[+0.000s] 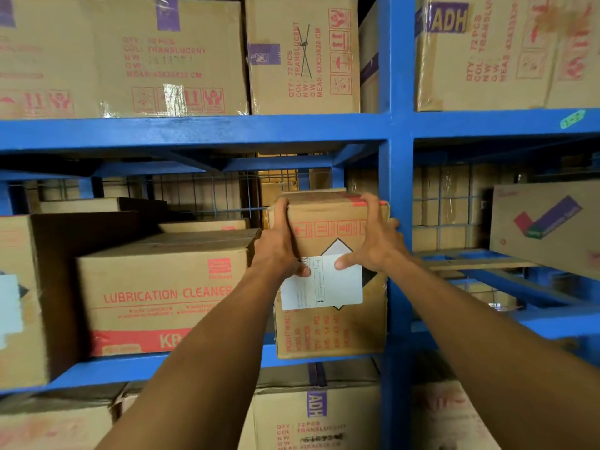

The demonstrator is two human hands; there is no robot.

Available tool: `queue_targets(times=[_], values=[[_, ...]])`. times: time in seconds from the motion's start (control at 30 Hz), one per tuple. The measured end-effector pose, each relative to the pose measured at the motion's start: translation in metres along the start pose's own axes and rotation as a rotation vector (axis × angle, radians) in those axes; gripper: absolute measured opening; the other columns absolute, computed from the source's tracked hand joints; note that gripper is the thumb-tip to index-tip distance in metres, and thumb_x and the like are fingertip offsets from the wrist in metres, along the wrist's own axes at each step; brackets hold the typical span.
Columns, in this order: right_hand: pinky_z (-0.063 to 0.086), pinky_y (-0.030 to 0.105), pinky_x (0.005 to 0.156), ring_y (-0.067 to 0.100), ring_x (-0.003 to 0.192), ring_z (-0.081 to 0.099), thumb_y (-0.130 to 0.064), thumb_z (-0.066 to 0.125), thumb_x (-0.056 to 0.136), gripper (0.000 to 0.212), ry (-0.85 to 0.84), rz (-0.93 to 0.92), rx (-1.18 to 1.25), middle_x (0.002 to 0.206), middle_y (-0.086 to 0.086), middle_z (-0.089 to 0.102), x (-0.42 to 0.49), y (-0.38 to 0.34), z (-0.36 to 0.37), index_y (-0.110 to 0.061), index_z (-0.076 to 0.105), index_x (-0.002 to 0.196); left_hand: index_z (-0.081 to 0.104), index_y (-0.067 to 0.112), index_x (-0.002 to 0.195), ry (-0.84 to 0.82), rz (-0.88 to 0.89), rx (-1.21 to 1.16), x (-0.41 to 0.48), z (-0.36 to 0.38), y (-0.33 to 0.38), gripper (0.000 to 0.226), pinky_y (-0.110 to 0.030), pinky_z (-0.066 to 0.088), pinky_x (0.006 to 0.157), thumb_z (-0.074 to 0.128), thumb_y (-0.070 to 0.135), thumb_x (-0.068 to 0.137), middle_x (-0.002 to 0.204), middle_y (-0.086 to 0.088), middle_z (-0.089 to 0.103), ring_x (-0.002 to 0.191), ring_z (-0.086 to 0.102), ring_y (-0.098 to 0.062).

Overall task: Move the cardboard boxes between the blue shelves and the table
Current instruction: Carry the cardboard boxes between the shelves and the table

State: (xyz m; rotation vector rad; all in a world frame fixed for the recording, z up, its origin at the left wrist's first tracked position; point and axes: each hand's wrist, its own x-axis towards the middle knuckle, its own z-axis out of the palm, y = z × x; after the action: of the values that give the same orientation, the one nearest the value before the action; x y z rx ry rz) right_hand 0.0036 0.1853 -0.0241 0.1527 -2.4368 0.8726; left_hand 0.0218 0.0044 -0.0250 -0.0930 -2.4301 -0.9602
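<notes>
A tall narrow cardboard box (331, 323) with a white label and red print stands on the middle blue shelf (136, 368), tight against the blue upright post (396, 177). My left hand (281, 245) grips its upper left edge, fingers curled over the top and thumb on the label. On the upper right corner, my right hand (373, 238) holds it the same way, thumb pressed on the front face. Left of it sits a wider box (162, 293) printed LUBRICATION CLEANER.
Large boxes (302, 56) fill the shelf above, and ADH boxes (316, 414) sit on the shelf below. A dark-sided box (22, 297) stands at far left. In the right bay a tilted box (548, 225) leans over blue bars. Wire mesh backs the shelves.
</notes>
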Motion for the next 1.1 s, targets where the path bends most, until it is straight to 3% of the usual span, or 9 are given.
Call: queue_targets(times=[0.4, 0.67, 0.77, 0.93, 1.1], values=[[0.047, 0.054, 0.091, 0.041, 0.122, 0.043, -0.035, 0.099, 0.045, 0.138, 0.072, -0.006, -0.002, 0.139, 0.017, 0.031, -0.066, -0.015, -0.018, -0.039, 0.006, 0.147, 0.0, 0.05, 0.135, 0.047, 0.029, -0.018, -0.072, -0.022, 0.01, 0.134, -0.051, 0.054, 0.088, 0.092, 0.004, 0.051, 0.115, -0.009, 0.063, 0.101, 0.064, -0.034], [0.044, 0.057, 0.094, 0.043, 0.127, 0.037, -0.034, 0.099, 0.044, 0.136, 0.132, 0.002, -0.012, 0.144, 0.015, 0.028, -0.097, -0.054, -0.027, -0.038, 0.008, 0.144, 0.005, 0.045, 0.137, 0.025, 0.116, -0.059, -0.086, -0.061, 0.001, 0.127, -0.043, 0.05, 0.086, 0.091, 0.002, 0.053, 0.114, -0.008, 0.063, 0.103, 0.062, -0.033], [0.042, 0.055, 0.096, 0.039, 0.129, 0.034, -0.033, 0.099, 0.045, 0.133, 0.173, 0.009, -0.042, 0.143, 0.012, 0.03, -0.111, -0.074, -0.027, -0.034, 0.011, 0.145, 0.006, 0.043, 0.139, -0.005, 0.157, -0.071, -0.086, -0.079, -0.009, 0.127, -0.046, 0.047, 0.092, 0.091, 0.004, 0.054, 0.118, -0.012, 0.062, 0.11, 0.058, -0.037], [0.045, 0.058, 0.096, 0.041, 0.12, 0.045, -0.034, 0.1, 0.038, 0.135, 0.239, 0.065, -0.056, 0.132, 0.015, 0.043, -0.145, -0.116, -0.016, -0.048, 0.009, 0.137, 0.004, 0.039, 0.143, -0.072, 0.259, -0.165, -0.092, -0.109, -0.037, 0.126, -0.047, 0.049, 0.093, 0.091, 0.006, 0.057, 0.124, -0.011, 0.059, 0.113, 0.059, -0.035], [0.041, 0.059, 0.1, 0.037, 0.119, 0.044, -0.031, 0.1, 0.037, 0.132, 0.337, 0.102, -0.107, 0.129, 0.013, 0.042, -0.191, -0.161, 0.002, -0.053, 0.011, 0.131, 0.004, 0.04, 0.143, -0.146, 0.357, -0.208, -0.102, -0.143, -0.075, 0.127, -0.05, 0.049, 0.093, 0.091, 0.007, 0.056, 0.127, -0.012, 0.056, 0.114, 0.057, -0.037]])
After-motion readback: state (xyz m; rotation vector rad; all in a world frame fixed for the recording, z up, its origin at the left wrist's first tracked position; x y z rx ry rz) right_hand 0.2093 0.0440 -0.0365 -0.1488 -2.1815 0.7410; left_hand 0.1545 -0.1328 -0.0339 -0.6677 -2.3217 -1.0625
